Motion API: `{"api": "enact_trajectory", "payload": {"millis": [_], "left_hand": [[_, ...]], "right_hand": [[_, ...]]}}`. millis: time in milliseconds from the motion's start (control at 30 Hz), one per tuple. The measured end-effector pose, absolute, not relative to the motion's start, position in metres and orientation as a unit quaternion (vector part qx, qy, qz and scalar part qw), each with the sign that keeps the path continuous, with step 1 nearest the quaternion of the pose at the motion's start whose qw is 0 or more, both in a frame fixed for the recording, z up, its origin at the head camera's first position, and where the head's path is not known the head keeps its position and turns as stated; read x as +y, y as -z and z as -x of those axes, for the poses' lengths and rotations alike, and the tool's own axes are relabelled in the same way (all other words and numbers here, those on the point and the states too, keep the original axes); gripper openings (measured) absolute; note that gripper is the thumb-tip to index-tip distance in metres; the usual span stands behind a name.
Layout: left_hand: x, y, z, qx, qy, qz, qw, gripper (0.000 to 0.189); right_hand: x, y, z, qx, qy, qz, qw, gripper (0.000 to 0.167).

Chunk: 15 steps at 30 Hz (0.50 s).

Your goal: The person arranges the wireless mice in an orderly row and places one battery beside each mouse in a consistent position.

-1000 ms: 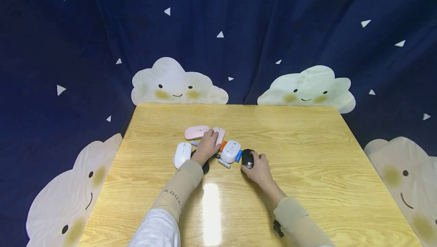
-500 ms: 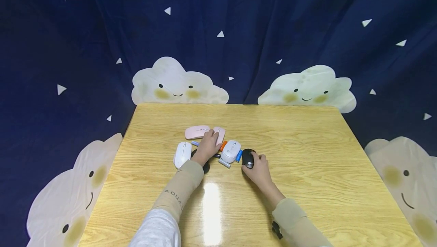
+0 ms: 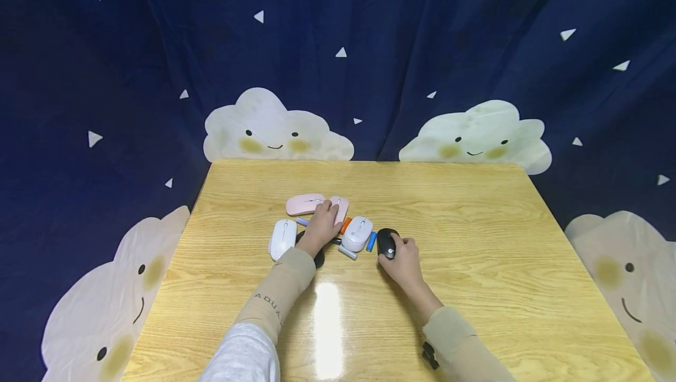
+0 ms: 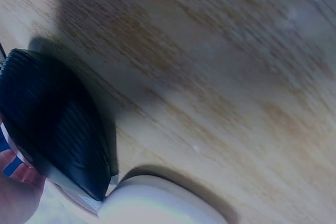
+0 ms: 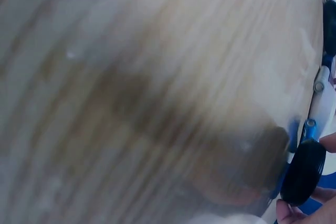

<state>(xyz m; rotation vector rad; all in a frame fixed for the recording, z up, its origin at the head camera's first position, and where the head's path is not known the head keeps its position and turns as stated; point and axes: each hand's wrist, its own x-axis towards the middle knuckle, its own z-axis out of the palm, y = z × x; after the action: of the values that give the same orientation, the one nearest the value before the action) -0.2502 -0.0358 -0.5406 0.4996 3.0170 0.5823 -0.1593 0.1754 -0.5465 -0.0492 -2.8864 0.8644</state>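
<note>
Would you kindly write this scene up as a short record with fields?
left hand: touching the right pink mouse; grip unclear
right hand: gripping the right black mouse
other mice: left pink mouse, left white mouse, middle white mouse, left black mouse partly hidden by the left arm
loose items: orange cylinder, blue cylinder, grey cylinder, lilac cylinder
surface: wood-grain table
backdrop: dark blue curtain

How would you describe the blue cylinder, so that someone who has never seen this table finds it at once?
On the table, find the right hand, holding a black mouse. Left of that mouse, in the head view, lies the blue cylinder, with a white mouse on its other side. Its deep blue sets it apart from the silver cylinder and the orange cylinder.
</note>
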Motion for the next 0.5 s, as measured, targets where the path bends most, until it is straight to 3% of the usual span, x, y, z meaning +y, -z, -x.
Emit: {"api": "enact_trajectory", "payload": {"millis": [500], "left_hand": [[-0.035, 0.543, 0.251, 0.968, -0.184, -0.170, 0.004, 0.053]], "right_hand": [[0.227, 0.507, 0.199, -0.947, -0.309, 0.037, 0.077, 0.064]]}}
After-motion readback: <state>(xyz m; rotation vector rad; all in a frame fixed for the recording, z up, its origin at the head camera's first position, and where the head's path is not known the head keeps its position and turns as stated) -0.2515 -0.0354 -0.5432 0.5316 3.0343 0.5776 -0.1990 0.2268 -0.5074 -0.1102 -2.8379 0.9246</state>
